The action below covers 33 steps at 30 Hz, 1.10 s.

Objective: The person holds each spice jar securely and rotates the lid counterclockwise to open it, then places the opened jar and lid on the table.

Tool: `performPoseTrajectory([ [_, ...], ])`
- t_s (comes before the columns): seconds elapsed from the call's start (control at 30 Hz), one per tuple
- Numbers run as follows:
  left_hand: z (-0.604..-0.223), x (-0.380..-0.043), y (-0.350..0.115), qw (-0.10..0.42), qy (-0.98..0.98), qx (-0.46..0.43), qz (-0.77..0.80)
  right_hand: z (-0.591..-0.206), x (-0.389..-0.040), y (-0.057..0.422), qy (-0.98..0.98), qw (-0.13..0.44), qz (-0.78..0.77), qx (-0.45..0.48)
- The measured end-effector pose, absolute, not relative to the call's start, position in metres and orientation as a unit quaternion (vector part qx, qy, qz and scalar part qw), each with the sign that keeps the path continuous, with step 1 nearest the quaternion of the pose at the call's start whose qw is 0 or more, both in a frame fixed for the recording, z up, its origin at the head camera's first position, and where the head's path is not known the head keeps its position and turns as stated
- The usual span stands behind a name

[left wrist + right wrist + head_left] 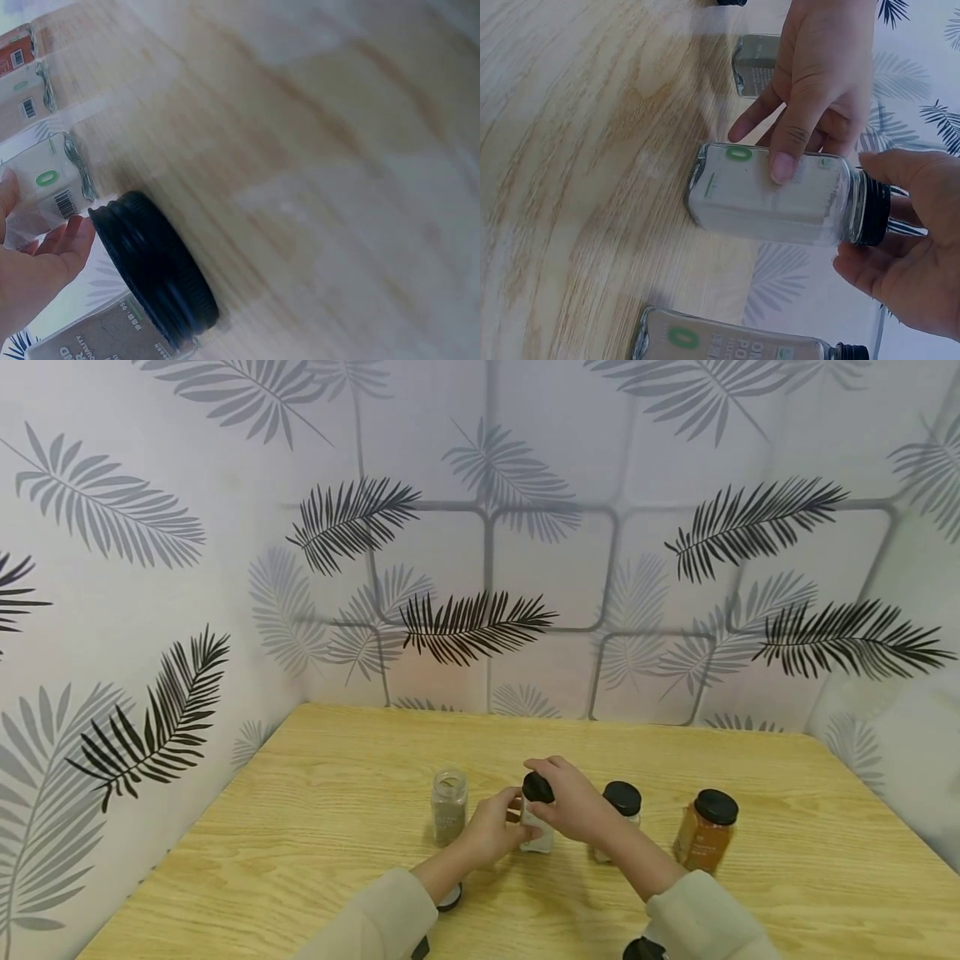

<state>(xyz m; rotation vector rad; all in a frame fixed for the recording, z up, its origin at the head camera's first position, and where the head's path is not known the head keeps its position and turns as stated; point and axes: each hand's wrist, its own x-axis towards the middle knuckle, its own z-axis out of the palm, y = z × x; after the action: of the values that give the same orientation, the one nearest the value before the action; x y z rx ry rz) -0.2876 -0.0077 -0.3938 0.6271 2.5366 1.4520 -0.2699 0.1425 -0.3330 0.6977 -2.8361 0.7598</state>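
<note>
A square glass spice jar (769, 199) of white powder stands on the table between both hands. My left hand (489, 832) holds it by the body, with the thumb across the front face in the right wrist view. My right hand (576, 803) grips the black screw lid (875, 210) at the top of that jar. To the left stands a lidless jar (450, 814) of grey-brown powder. A loose black lid (154, 266) lies on the table near my left wrist, partly hidden by the sleeve in the head view.
Right of my hands stand a black-lidded jar (622, 799) of pale powder, partly behind the right forearm, and a jar of orange powder (705, 837). Another black lid (643, 949) shows at the bottom edge by the right sleeve. A leaf-patterned wall (525, 560) rises behind the wooden table (337, 777).
</note>
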Motion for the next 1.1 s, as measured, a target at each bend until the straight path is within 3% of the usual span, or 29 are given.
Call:
performPoseTrajectory([
  [0.4, -0.394, -0.287, -0.008, 0.068, 0.850, 0.212, 0.477, -0.345, -0.276, 0.132, -0.963, 0.120, 0.185, 0.157],
  [1.1, -0.396, -0.287, -0.012, 0.073, 0.840, 0.224, 0.489, -0.339, -0.272, 0.127, -0.956, 0.104, 0.221, 0.160],
])
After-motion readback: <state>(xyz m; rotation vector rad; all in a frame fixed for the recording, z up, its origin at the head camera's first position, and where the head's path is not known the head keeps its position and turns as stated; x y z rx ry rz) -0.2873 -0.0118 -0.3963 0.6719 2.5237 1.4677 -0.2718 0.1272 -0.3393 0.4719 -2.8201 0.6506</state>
